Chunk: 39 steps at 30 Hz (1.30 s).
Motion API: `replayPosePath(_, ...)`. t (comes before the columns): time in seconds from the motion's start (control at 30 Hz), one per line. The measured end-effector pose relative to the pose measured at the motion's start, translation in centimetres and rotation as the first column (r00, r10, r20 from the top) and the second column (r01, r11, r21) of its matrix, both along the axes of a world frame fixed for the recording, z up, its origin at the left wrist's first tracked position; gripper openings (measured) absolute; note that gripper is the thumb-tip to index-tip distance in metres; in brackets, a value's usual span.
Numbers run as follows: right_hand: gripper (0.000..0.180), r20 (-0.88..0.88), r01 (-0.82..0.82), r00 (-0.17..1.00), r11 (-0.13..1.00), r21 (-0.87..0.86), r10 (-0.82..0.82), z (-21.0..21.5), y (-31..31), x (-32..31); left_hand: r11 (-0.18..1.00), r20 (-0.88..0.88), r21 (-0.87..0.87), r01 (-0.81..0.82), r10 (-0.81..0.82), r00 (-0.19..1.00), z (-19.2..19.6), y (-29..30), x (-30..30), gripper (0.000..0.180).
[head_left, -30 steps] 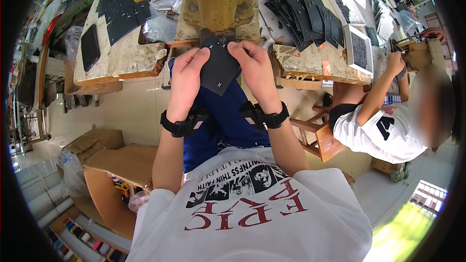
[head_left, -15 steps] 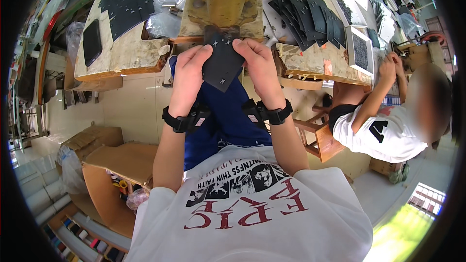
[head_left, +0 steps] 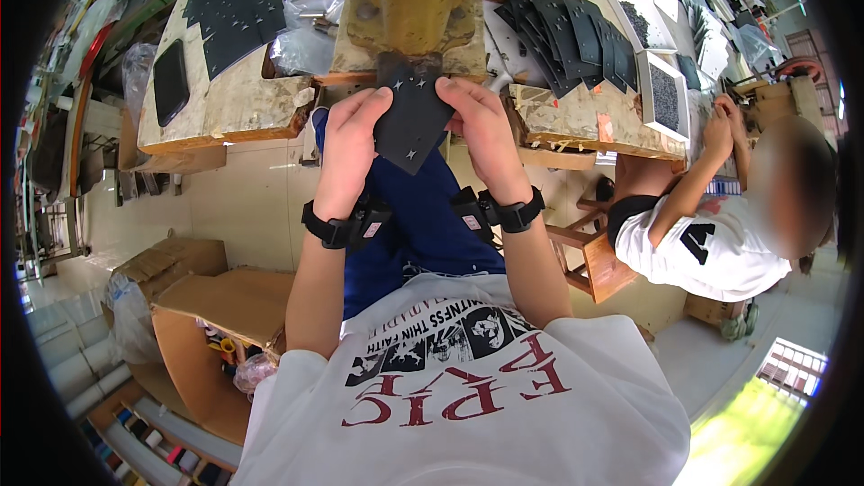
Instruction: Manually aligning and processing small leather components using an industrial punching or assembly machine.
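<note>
A dark, flat panel [head_left: 409,130] with silvery star-shaped marks is held between my two hands, one corner pointing toward me. My left hand [head_left: 349,139] pinches its left edge, thumb on top. At the opposite edge, my right hand [head_left: 486,130] grips it the same way. The panel's far end lies under the head of a yellowish machine [head_left: 409,13], so what it touches there is hidden. Similar dark panels with stars lie in a spread pile [head_left: 236,13] at the left and an overlapping stack [head_left: 567,36] at the right.
A phone [head_left: 171,81] lies on the worn table [head_left: 261,108], near clear plastic bags [head_left: 304,40]. White trays [head_left: 664,94] of small dark pieces stand at the right. Beyond them a person in a white shirt [head_left: 684,247] sits working. An open cardboard box [head_left: 193,360] is at my lower left.
The panel and both my hands have shifted very slightly toward me. My grip on it looks the same.
</note>
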State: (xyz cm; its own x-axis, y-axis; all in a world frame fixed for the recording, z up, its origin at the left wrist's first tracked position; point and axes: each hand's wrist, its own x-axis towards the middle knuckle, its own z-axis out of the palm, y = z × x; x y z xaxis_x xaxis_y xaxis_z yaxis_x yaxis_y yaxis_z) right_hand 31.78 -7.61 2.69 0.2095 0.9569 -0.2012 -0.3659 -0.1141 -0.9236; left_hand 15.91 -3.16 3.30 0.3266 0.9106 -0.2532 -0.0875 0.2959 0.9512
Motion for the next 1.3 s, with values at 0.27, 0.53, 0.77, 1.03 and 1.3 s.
replayPosePath(0.27, 0.033, 0.440, 0.009, 0.894, 0.985, 0.173, -0.085, -1.5, -0.2, 0.0, 0.976, -0.009, 0.216, 0.007, -0.005, 1.000, -1.7, 0.0, -0.5, 0.026)
replayPosePath(0.53, 0.030, 0.362, -0.020, 0.930, 0.972, 0.235, -0.068, -1.8, -0.4, 0.1, 0.942, 0.007, 0.334, 0.035, -0.039, 0.999, -1.6, 0.1, -0.6, 0.024)
replayPosePath(0.77, 0.014, 0.283, -0.102, 0.959, 0.966, 0.238, 0.031, -1.8, -1.3, 0.5, 0.931, -0.021, 0.352, 0.098, -0.097, 0.995, -0.5, -0.1, -1.7, 0.019)
replayPosePath(1.03, 0.012, 0.259, -0.240, 0.947, 0.954, 0.178, 0.189, -1.4, -3.1, 0.4, 0.912, -0.051, 0.233, 0.338, -0.335, 0.941, 0.1, -1.2, -2.9, 0.009)
replayPosePath(1.3, 0.010, 0.286, -0.105, 0.957, 0.979, 0.175, 0.051, -1.4, -2.5, 1.0, 0.951, -0.011, 0.250, 0.182, -0.185, 0.983, -1.9, -1.0, -2.4, 0.011)
